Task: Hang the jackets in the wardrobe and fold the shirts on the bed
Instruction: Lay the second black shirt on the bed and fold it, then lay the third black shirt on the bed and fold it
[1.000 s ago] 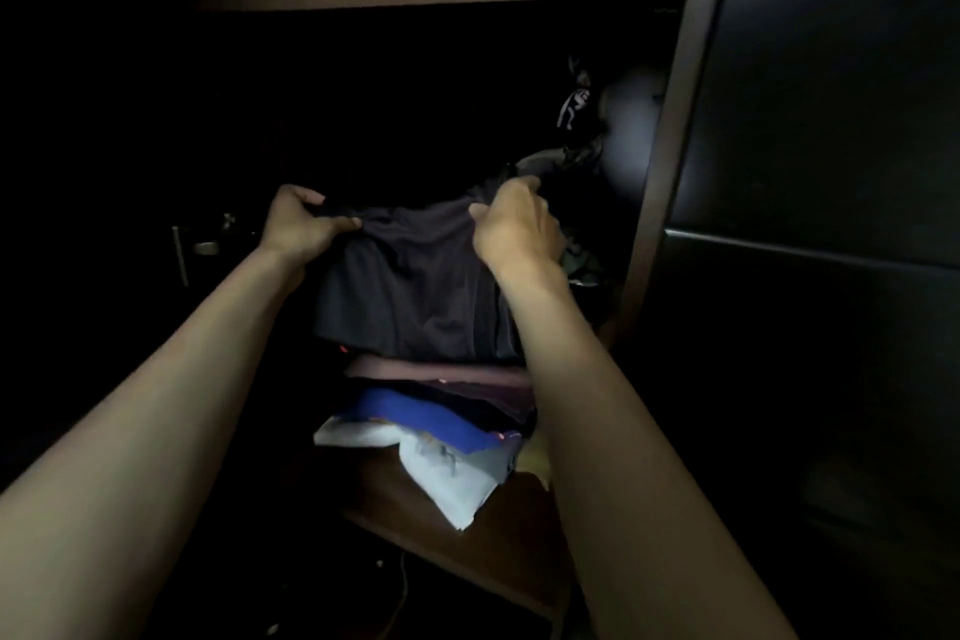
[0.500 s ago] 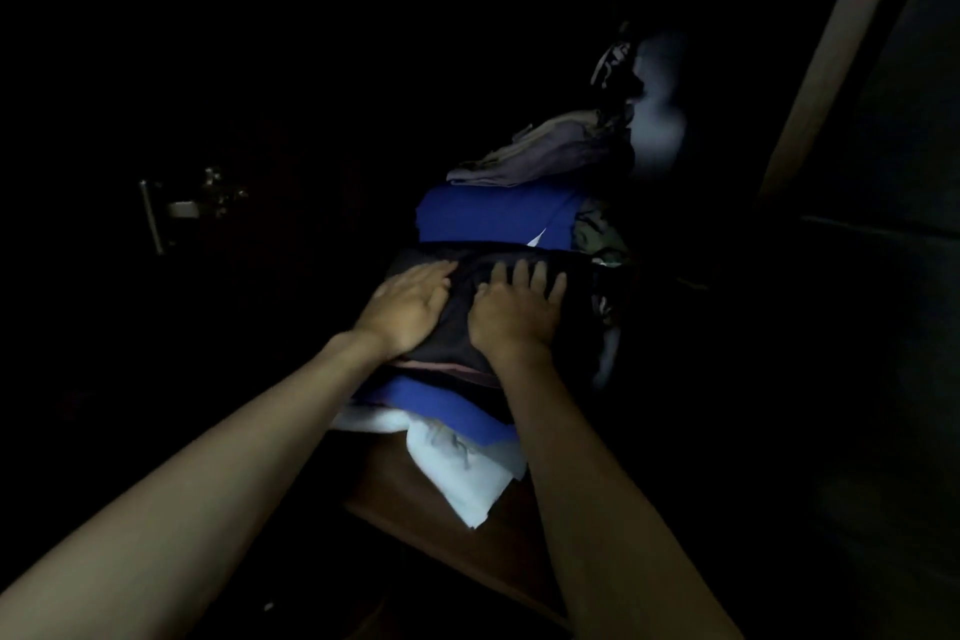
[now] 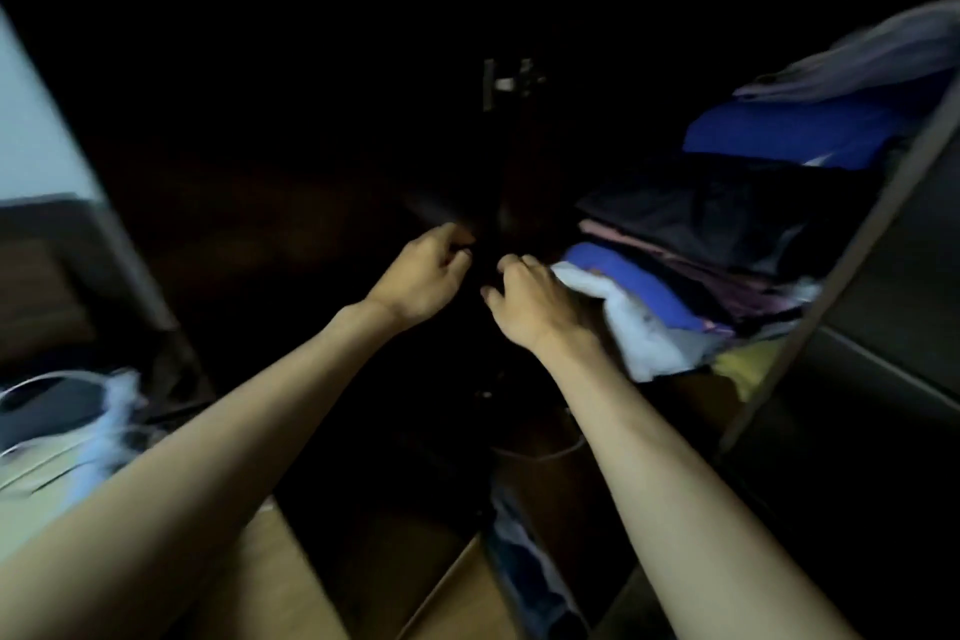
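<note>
Both hands reach into the dark wardrobe side by side: the left hand (image 3: 423,276) has its fingers curled, the right hand (image 3: 535,299) is half curled, and whether either holds anything cannot be told, since whatever lies between them is lost in shadow. Just right of the right hand, a stack of folded clothes (image 3: 727,244) sits on the shelf (image 3: 691,392), its white bottom piece (image 3: 634,327) touching that hand's back. Motion blur smears everything.

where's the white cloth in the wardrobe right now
In the head view the white cloth sits right of centre, at the bottom front of the folded clothes stack, under the blue garment and just beside the right hand.
</note>
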A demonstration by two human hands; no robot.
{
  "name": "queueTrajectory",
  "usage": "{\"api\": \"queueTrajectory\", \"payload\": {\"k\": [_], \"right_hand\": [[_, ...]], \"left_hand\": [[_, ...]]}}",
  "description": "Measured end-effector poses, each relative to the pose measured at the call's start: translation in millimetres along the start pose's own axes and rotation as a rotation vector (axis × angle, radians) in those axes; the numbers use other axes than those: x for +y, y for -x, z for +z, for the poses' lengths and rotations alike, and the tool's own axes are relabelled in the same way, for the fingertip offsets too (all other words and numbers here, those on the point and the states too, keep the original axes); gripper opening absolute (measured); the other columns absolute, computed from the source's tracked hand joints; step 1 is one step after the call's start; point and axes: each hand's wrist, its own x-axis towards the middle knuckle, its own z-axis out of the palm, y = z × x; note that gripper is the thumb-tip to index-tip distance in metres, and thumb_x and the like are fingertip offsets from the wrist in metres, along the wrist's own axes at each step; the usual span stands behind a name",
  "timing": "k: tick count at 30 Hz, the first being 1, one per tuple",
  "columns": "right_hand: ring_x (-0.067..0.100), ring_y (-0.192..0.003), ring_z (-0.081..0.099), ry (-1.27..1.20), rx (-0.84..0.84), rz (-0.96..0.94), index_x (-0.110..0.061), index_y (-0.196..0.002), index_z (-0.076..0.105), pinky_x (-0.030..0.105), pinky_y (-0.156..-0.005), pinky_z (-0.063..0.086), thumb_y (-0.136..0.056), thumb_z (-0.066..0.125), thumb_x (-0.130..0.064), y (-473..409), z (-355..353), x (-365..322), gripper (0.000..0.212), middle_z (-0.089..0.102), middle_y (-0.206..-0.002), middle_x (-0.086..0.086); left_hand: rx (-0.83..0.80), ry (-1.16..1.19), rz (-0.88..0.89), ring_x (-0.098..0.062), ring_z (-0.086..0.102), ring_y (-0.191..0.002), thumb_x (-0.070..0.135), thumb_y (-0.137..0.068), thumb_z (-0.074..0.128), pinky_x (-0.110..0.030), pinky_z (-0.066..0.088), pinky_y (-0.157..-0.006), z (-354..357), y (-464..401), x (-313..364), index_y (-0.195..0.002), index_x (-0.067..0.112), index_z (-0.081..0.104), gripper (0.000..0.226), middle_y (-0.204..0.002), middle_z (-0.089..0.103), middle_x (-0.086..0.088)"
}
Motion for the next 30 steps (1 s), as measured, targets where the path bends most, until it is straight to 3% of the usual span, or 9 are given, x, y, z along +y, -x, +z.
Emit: {"api": "queueTrajectory", "payload": {"k": [3, 6, 9, 14, 20, 25, 30], "right_hand": [[0.036, -0.125, 0.058, 0.000, -0.213, -0.182, -0.014, -0.132, 0.055, 0.042, -0.098, 0.048, -0.102, 0.051, -0.041, 30.3, 52.6, -59.8, 0.041, 0.061, -0.133, 0.014], [0.034, -0.123, 0.057, 0.046, -0.519, -0.376, -0.020, -0.129, 0.056, 0.040, -0.099, 0.046, -0.101, 0.047, -0.050, 83.7, 109.0, -121.0, 0.042, 0.059, -0.133, 0.012], [0.032, -0.117, 0.061, 0.059, -0.698, -0.553, -0.019, -0.125, 0.059, 0.039, -0.092, 0.049, -0.097, 0.053, -0.053, 139.8, 159.8, -190.8, 0.045, 0.064, -0.128, 0.009], [0.035, -0.119, 0.060, 0.156, -0.837, -0.808, -0.015, -0.133, 0.051, 0.046, -0.097, 0.051, -0.099, 0.048, -0.058, 209.4, 219.1, -309.6, 0.056, 0.061, -0.133, 0.013], [0.035, -0.117, 0.059, 0.223, -0.952, -1.066, -0.011, -0.131, 0.050, 0.045, -0.093, 0.051, -0.100, 0.050, -0.057, 310.5, 288.8, -453.8, 0.056, 0.061, -0.130, 0.015], [0.035, -0.118, 0.057, 0.334, -1.027, -1.161, -0.009, -0.131, 0.049, 0.046, -0.095, 0.050, -0.099, 0.052, -0.057, 386.7, 346.9, -539.0, 0.058, 0.058, -0.133, 0.015], [0.032, -0.108, 0.060, 0.519, -1.086, -1.233, -0.009, -0.124, 0.050, 0.043, -0.087, 0.050, -0.101, 0.051, -0.054, 424.8, 396.9, -587.3, 0.051, 0.060, -0.123, 0.012]], "left_hand": [[0.059, -0.044, -0.062, -0.017, 0.064, -0.106, 0.019, -0.101, 0.050, -0.019, 0.044, -0.088, -48.6, 73.3, -26.2, -0.125, 0.011, 0.062, 0.028, -0.119, 0.067, -0.004], [0.034, -0.042, -0.156, -0.013, 0.071, -0.086, 0.017, -0.101, 0.050, -0.024, 0.049, -0.080, -92.0, 152.2, -35.4, -0.117, 0.011, 0.065, 0.022, -0.096, 0.072, 0.003], [0.020, -0.123, -0.227, -0.012, 0.068, -0.077, 0.022, -0.103, 0.053, -0.025, 0.050, -0.074, -133.9, 234.8, -62.7, -0.112, 0.011, 0.066, 0.019, -0.078, 0.065, 0.015], [0.070, -0.232, -0.534, -0.011, 0.069, -0.084, 0.032, -0.105, 0.049, -0.033, 0.054, -0.079, -221.6, 386.6, -130.0, -0.115, 0.011, 0.064, 0.027, -0.108, 0.070, -0.001], [0.232, -0.259, -0.906, -0.016, 0.066, -0.083, 0.029, -0.103, 0.053, -0.022, 0.048, -0.069, -303.6, 606.7, -202.2, -0.115, 0.009, 0.063, 0.025, -0.115, 0.067, -0.006], [0.252, -0.252, -1.179, -0.009, 0.058, -0.087, 0.034, -0.104, 0.051, -0.026, 0.041, -0.078, -327.8, 762.0, -237.2, -0.121, 0.015, 0.062, 0.029, -0.121, 0.066, 0.001], [0.353, -0.137, -1.361, -0.014, 0.058, -0.088, 0.034, -0.103, 0.051, -0.030, 0.048, -0.083, -316.4, 863.0, -263.1, -0.122, 0.014, 0.060, 0.029, -0.121, 0.065, -0.002]]}}
